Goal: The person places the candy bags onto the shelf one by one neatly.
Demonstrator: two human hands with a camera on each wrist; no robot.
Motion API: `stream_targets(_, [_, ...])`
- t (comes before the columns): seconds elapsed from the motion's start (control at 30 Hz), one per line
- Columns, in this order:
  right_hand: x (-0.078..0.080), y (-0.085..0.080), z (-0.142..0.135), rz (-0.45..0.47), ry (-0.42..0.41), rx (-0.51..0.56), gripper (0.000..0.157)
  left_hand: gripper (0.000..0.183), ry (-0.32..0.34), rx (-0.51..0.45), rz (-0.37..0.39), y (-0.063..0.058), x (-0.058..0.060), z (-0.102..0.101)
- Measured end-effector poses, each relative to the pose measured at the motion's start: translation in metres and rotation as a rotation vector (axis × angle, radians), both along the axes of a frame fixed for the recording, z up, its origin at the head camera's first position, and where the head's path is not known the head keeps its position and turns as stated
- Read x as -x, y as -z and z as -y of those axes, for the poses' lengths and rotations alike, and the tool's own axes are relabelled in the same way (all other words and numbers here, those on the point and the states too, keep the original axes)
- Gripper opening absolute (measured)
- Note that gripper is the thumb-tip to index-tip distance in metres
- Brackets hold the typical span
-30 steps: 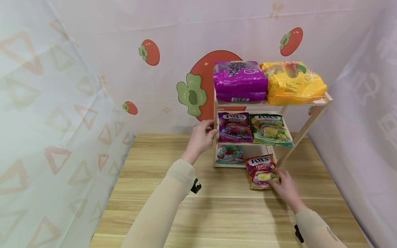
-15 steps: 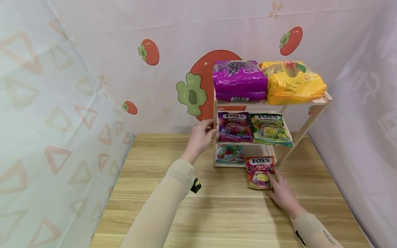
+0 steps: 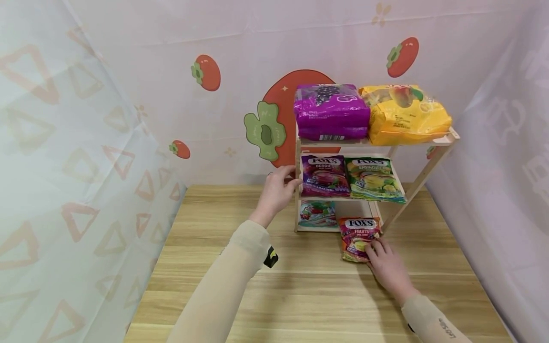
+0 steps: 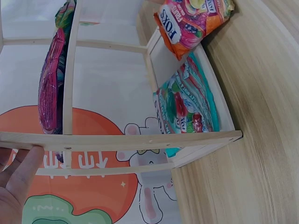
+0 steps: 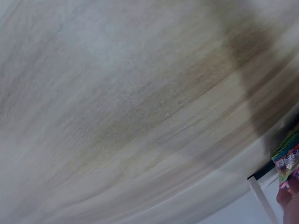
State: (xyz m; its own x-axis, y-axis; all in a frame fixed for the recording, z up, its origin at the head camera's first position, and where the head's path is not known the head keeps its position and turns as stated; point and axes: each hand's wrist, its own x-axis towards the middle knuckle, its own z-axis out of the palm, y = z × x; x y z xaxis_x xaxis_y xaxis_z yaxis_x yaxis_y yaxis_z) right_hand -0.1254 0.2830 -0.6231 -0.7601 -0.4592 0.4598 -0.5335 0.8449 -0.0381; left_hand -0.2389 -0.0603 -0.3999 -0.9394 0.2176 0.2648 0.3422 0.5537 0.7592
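My left hand [image 3: 278, 193] grips the left upright of a small wooden shelf rack [image 3: 297, 209]; the left wrist view shows fingers [image 4: 21, 170] at the post. My right hand [image 3: 389, 267] holds the lower right edge of a red-orange Fox's Fruits candy bag [image 3: 358, 228], its fingers curled over the front. The bag leans at the front of the bottom shelf, its lower end near the table. Beside it on that shelf lies a teal candy bag [image 4: 187, 102]. In the right wrist view only a corner of the held bag [image 5: 289, 158] and part of the hand show.
On the middle shelf lie a purple Berries bag [image 3: 324, 176] and a green Spring Tea bag [image 3: 374, 178]. A large purple bag [image 3: 332, 112] and a large yellow bag [image 3: 407, 116] sit on top. The wooden table [image 3: 206, 295] is bordered by printed cloth walls [image 3: 107, 119].
My right hand has shifted its grip lower on the red-orange candy bag, whose top has dropped slightly. My left hand stays on the rack's upright.
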Motion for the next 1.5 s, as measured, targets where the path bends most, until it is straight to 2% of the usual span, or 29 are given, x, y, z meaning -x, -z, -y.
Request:
stream_targets(0.1, [0.002,0.002,0.002,-0.052,-0.06,-0.004,0.02,0.033,0.003,-0.004,0.003,0.0,0.0,0.0])
stream_targets(0.23, [0.003,0.001,0.006,-0.08,-0.091,0.0,0.025,0.032,0.003,-0.002,0.006,0.0,0.0,0.0])
stream_targets(0.37, [0.003,-0.001,0.008,-0.077,-0.095,0.016,0.022,0.031,-0.001,0.002,0.007,0.0,0.0,0.0])
stream_targets(0.6, [0.008,-0.005,0.009,-0.056,-0.08,0.058,0.026,0.031,-0.002,0.003,0.001,-0.001,0.0,0.0])
stream_targets(0.83, [0.018,-0.011,0.008,-0.076,-0.052,0.066,0.033,0.031,-0.003,-0.004,0.004,0.0,0.0,0.0])
stream_targets(1.07, [0.022,-0.016,0.009,-0.051,-0.027,0.05,0.028,0.031,0.003,-0.009,0.006,0.001,0.0,0.0])
stream_targets(1.27, [0.025,-0.02,0.012,-0.038,-0.012,0.045,0.03,0.033,0.007,-0.018,0.004,0.001,0.0,0.001])
stream_targets(1.5, [0.034,-0.023,0.016,-0.088,0.019,0.053,0.02,0.03,0.012,-0.017,-0.012,0.001,0.0,0.0])
